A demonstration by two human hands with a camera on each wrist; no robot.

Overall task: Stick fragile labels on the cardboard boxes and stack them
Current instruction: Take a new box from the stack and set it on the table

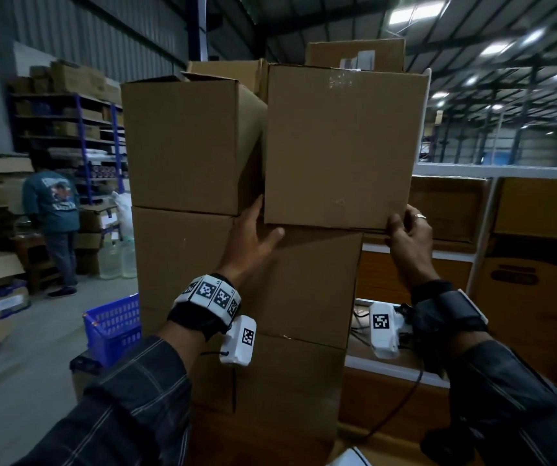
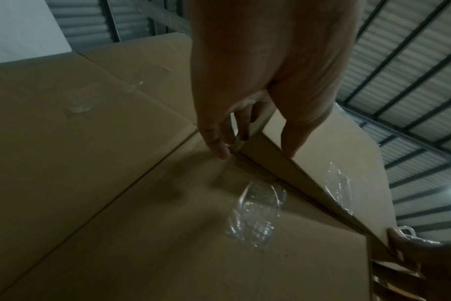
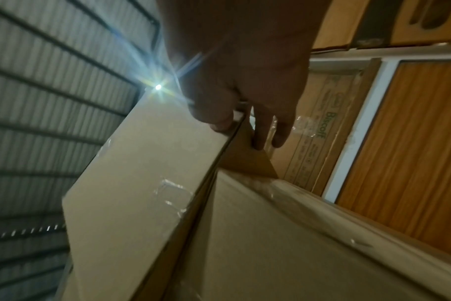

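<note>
A plain brown cardboard box [image 1: 341, 146] sits on top of a stack of similar boxes [image 1: 304, 290], slightly askew and overhanging to the right. My left hand [image 1: 257, 230] holds its lower left corner, fingers up the side and thumb by the bottom edge. The left wrist view shows that hand [image 2: 245, 132] wrapped round the box [image 2: 348, 163] corner above the lower box [image 2: 168, 224]. My right hand [image 1: 408, 230] grips the lower right corner. In the right wrist view that hand [image 3: 245, 122] has its thumb on the box [image 3: 142, 183] face. Only clear tape shows on it.
A second stack of boxes [image 1: 183, 146] stands touching on the left. A blue plastic basket [image 1: 112, 327] sits on the floor at lower left. A person in a teal shirt [image 1: 52, 210] stands by blue shelving [image 1: 82, 136]. More cartons [image 1: 539, 213] fill white racks on the right.
</note>
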